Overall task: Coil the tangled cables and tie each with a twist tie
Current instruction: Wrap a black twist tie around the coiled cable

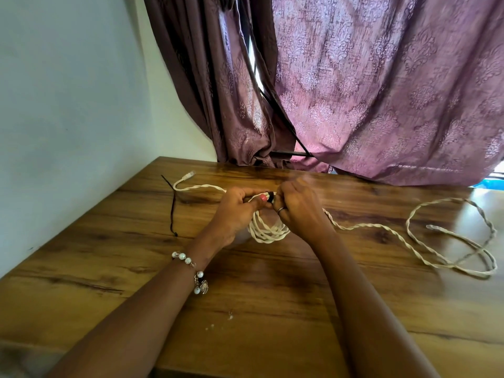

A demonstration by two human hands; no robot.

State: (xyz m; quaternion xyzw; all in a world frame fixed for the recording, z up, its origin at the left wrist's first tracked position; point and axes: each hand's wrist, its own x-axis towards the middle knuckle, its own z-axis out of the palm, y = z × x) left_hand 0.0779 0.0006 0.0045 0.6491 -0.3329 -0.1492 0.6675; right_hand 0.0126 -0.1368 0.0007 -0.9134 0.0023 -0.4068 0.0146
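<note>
Left grip (240, 205) curled round the coil (268, 230), right grip (296, 205) pinching the black tie (270, 197) on it, mid-counter (245, 290), loose cable (436, 241) toward the right edge

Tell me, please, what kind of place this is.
Probably a room in a home: a wooden table set against a plain wall, with patterned purple curtains over what looks like a window behind it.

Bare arms; pearl bracelet (191, 271), silver ring (281, 209), pink-painted thumbnail (263, 198).
</note>
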